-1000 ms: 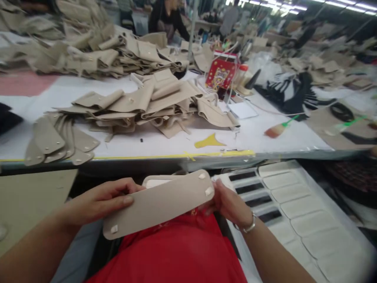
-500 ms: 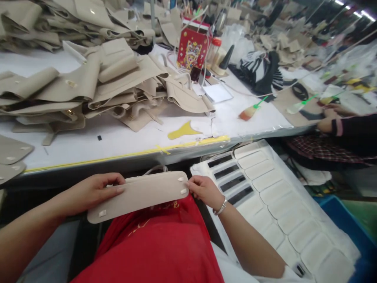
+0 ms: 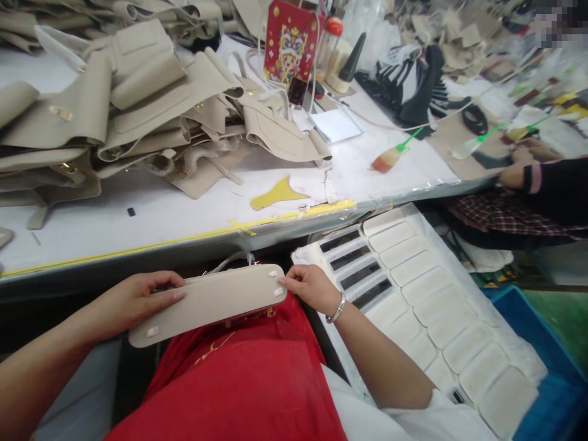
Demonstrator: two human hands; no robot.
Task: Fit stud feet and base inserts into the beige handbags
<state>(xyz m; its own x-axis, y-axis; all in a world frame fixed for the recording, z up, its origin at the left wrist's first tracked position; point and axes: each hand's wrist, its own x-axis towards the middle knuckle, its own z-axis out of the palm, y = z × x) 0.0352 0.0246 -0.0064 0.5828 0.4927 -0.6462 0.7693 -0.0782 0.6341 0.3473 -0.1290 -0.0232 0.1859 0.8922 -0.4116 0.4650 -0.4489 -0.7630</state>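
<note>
A long beige leather bag panel [image 3: 211, 304] with rounded ends lies across my lap, tilted up to the right. Small white tabs show near both of its ends, and a wrapped, pale strap [image 3: 232, 260] loops out behind its upper edge. My left hand [image 3: 147, 300] grips the panel's left part, thumb on the front face and the other fingers partly hidden behind. At the right end, my right hand [image 3: 312, 288] pinches the edge close to two white tabs. Under the panel is a red apron [image 3: 239, 380].
Beige bag pieces [image 3: 151, 92] are heaped on the white table [image 3: 184, 217]. A yellow scrap [image 3: 280, 193] and a glue bottle [image 3: 388, 160] lie near its edge. To my right sits a board of pale rounded pieces [image 3: 441, 300], beside a blue bin [image 3: 558, 380]. A co-worker's hand [image 3: 517, 168] is at far right.
The view has shifted, so the table things appear further left and higher. Both hands keep their hold on the bag panel, which sits slightly further left in view.
</note>
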